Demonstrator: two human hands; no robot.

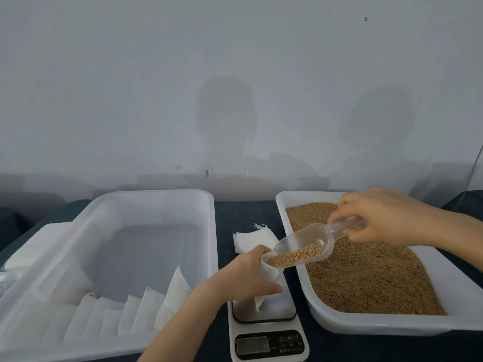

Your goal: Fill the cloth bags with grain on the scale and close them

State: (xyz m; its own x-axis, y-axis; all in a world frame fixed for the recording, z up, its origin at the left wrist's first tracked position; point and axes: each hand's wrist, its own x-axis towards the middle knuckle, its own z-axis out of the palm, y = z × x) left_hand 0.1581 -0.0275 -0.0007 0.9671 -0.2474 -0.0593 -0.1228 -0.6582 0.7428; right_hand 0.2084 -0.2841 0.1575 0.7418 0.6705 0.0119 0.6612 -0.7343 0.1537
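At lower centre the left hand [245, 275] had its fingers curled round the neck of the white cloth bag [270, 273]. The bag seemed to stand on the scale [269, 343], mouth open toward the upper right. The clear scoop [305, 246], part full of grain [295, 256], lay with its lip at that mouth. Its long axis rose rightward to the handle, pinched by the right hand [386, 218] above the grain tray [392, 325]. The bag looked limp and creased, and its fill was hidden.

The single head-worn wide-angle camera is looking forward and down from close over the dark table [243, 212], facing the grey wall [235, 74], with the scale [269, 343] sitting low at centre frame.
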